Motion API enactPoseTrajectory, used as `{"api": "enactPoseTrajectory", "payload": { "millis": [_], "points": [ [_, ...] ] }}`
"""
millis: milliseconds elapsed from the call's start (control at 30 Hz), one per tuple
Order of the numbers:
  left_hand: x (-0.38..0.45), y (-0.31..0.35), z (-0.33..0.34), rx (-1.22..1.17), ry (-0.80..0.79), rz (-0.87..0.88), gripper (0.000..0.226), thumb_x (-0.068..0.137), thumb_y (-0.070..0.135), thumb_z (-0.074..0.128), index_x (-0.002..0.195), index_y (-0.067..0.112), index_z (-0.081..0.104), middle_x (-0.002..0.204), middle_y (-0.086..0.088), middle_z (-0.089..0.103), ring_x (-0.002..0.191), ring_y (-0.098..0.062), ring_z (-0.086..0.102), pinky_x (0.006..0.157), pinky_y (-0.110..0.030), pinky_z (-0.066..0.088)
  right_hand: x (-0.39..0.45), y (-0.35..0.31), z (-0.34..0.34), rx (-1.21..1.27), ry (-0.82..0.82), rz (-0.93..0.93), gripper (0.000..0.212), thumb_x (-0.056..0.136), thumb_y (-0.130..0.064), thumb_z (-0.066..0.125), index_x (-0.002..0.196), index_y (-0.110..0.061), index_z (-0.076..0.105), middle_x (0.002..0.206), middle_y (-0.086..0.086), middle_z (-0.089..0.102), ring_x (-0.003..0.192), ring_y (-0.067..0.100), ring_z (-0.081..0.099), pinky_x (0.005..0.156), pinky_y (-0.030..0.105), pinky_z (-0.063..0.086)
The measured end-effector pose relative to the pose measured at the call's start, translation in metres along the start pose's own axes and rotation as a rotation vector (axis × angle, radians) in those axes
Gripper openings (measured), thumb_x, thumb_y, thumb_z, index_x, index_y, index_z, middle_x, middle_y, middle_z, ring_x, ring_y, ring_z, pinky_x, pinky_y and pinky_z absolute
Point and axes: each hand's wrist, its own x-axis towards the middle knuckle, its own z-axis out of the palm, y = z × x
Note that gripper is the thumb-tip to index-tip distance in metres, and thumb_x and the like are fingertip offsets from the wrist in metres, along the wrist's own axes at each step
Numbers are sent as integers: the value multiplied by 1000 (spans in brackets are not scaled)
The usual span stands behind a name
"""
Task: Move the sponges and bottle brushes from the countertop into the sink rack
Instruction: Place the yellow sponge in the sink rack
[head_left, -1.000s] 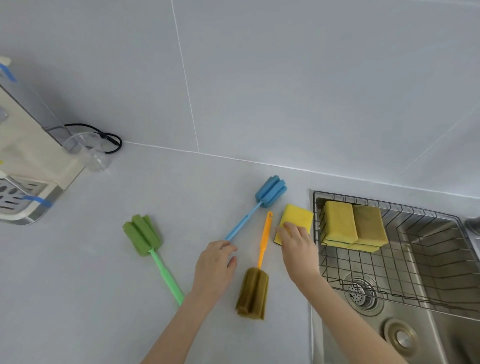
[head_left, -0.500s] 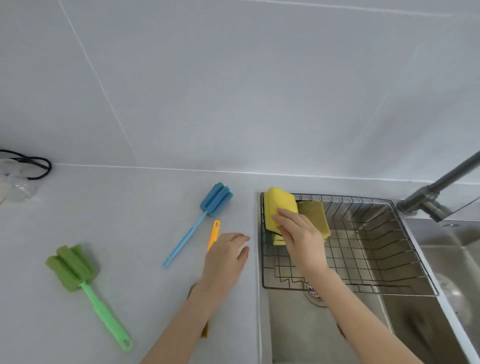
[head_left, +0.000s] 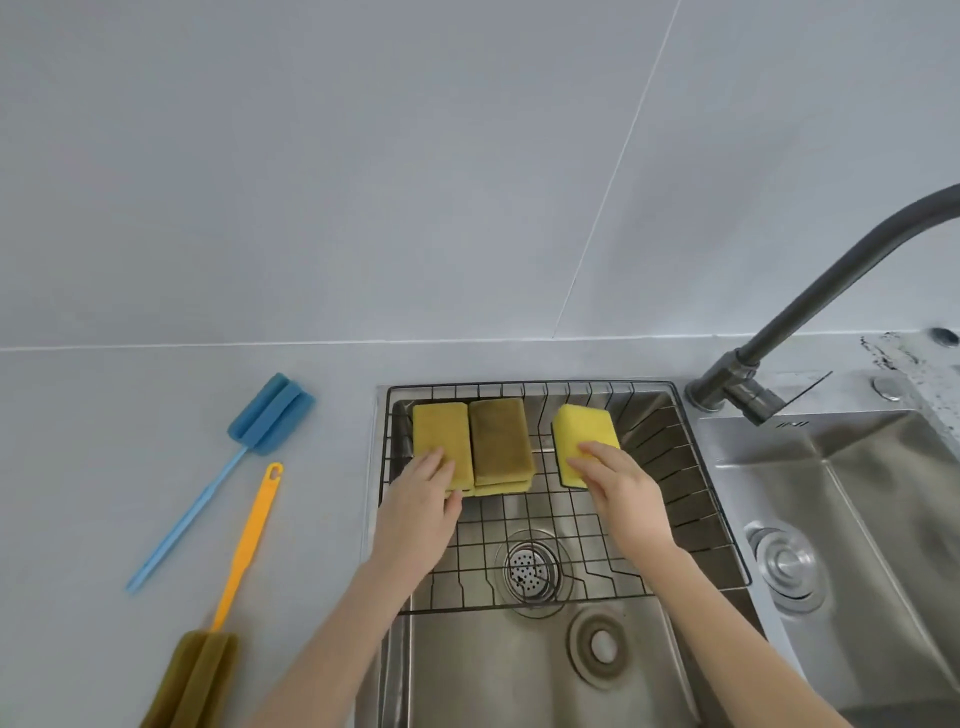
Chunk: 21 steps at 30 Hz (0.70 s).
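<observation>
A black wire sink rack hangs in the left basin. My right hand grips a bright yellow sponge over the rack's right half. At the rack's back left lie a dull yellow sponge and a brownish sponge, stacked on others beneath. My left hand rests on the near edge of the dull yellow sponge, fingers curled over it. On the countertop to the left lie a blue bottle brush and an orange-handled brush with an olive sponge head.
A dark grey faucet arches over the sink from the back right. The round drain strainer shows under the rack. A second steel basin lies to the right. Grey tiled wall stands behind the counter.
My right hand has carried the bright yellow sponge from the rack's left to its right half. My left hand left the counter and now touches the stacked sponges. The view shifted right; the green brush is gone from sight.
</observation>
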Motion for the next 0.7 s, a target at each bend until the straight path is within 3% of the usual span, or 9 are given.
{"api": "enactPoseTrajectory", "payload": {
  "millis": [133, 300, 400, 567, 700],
  "points": [
    [0, -2, 6, 8, 33, -16, 39, 92, 23, 46, 130, 16, 41, 144, -3, 40, 135, -18, 32, 110, -33, 30, 3, 7, 19, -33, -96, -30, 43, 47, 19, 80, 78, -10, 72, 88, 12, 74, 82, 27, 71, 45, 29, 58],
    [1, -2, 9, -32, 64, -28, 36, 91, 20, 48, 127, 15, 46, 141, -4, 45, 133, -19, 36, 110, -33, 30, 3, 6, 39, -85, -168, -118, 46, 42, 22, 75, 76, -9, 71, 88, 11, 74, 85, 27, 70, 52, 28, 60],
    [1, -4, 10, -32, 73, -22, 36, 91, 19, 48, 127, 16, 46, 141, -4, 45, 133, -18, 36, 110, -31, 29, 3, 4, 44, -99, -174, -137, 40, 50, 20, 63, 76, -9, 70, 87, 10, 74, 85, 27, 70, 51, 27, 59],
    [-1, -6, 11, -29, 59, -18, 40, 91, 18, 47, 131, 19, 41, 145, -2, 39, 135, -16, 31, 111, -30, 24, 4, 1, 47, -136, -238, -182, 44, 43, 16, 79, 76, -11, 69, 89, 7, 73, 90, 23, 70, 45, 25, 58],
    [-2, -6, 12, -28, 37, -13, 43, 92, 17, 44, 134, 19, 35, 148, -1, 33, 138, -15, 25, 113, -29, 19, 5, 2, 52, -121, -257, -133, 47, 45, 16, 80, 82, -10, 64, 91, 7, 71, 89, 24, 68, 45, 22, 57]
  ]
}}
